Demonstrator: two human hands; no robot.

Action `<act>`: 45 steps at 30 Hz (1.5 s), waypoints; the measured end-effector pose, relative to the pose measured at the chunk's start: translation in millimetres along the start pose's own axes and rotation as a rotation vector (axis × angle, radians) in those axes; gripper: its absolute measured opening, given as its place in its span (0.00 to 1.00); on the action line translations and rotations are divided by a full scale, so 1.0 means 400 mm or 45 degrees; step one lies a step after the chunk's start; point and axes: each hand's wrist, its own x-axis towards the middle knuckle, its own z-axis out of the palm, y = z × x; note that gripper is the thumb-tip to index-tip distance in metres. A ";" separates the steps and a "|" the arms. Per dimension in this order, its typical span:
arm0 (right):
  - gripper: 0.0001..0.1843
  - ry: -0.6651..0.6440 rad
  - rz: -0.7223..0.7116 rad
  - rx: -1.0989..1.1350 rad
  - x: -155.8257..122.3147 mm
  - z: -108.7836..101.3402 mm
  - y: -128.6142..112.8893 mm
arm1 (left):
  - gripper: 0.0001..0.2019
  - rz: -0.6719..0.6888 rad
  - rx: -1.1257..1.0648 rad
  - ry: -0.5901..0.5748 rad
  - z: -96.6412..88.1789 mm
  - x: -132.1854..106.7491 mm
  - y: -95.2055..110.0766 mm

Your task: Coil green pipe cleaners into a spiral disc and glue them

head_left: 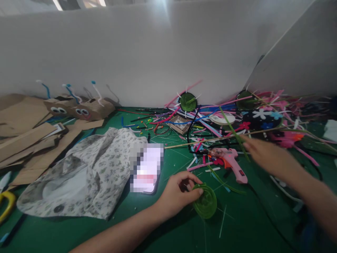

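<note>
My left hand pinches the rim of a round, see-through green plastic piece, shaped like the bottom of a bottle, tilted above the green table. My right hand, smeared by motion, is raised over the right side. Between its fingers runs a thin green strip, slanting up to the left. Below and left of this hand lies a pink hot glue gun with an orange trigger. Another green strip curves on the table between the gun and the green plastic piece.
A lit phone lies beside a floral cloth bag. Cardboard pieces and yellow-handled scissors are at left. Cardboard figures with googly eyes, pipe cleaners and a green disc stand along the back. The gun's cord runs front right.
</note>
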 end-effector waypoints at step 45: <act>0.23 -0.116 0.127 -0.013 -0.118 0.020 -0.174 | 0.11 -0.062 -0.091 0.122 -0.012 0.011 0.004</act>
